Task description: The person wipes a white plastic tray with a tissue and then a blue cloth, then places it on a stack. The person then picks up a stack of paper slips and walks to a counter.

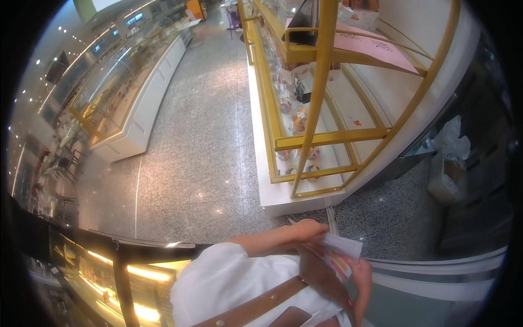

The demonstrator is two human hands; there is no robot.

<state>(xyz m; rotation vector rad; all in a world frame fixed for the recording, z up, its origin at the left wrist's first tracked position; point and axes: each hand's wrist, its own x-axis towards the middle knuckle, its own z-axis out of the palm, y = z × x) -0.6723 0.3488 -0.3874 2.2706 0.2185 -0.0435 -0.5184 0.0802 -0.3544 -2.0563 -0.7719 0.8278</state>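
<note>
My left hand (308, 231) is closed around the near-left end of a white card or folded paper (345, 245), in front of my chest. A thin pointed tip (291, 221) sticks out on the left side of this hand; whether it is a paper corner or a tool I cannot tell. My right hand (361, 269) grips the other side of the papers, fingers against the white card's corner. Under the white card a printed card in red, orange and pink (341, 265) shows partly. A brown apron strap (318, 265) hides some of the papers.
A yellow metal-framed display shelf (331, 137) with packaged baked goods (300, 118) stands ahead, a pink sign (374, 45) on its upper tier. A glass display counter (110, 102) is left across the granite floor (192, 143). A bin (447, 178) stands right; a lit cabinet (135, 282) lower left.
</note>
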